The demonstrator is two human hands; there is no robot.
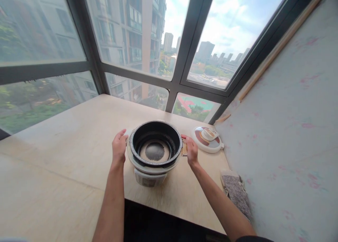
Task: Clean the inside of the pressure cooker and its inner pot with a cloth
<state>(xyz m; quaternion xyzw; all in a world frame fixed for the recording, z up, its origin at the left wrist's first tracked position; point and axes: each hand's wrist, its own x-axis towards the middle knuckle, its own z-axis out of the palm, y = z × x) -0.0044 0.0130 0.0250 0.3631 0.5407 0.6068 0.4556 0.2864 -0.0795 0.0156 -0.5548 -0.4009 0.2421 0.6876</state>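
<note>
An electric pressure cooker (150, 178) with a pale body and a front panel stands without its lid on the windowsill. Its black inner pot (158, 132) has a silver rim and a pale ring around a dark round patch at the bottom. My left hand (119, 147) is closed at the cooker's left side, with the handle there mostly hidden by the fingers. On the other side, my right hand (190, 149) grips the right handle (184, 147). The round lid (207, 140), white and brown with a knob on top, lies behind my right hand.
The broad cream windowsill (66, 147) ends at a front edge over a dark gap. Grey window frames (137, 73) rise behind it. At right is a flower-patterned wall (285, 129). A speckled grey folded cloth (236, 191) lies against that wall, beside my right forearm.
</note>
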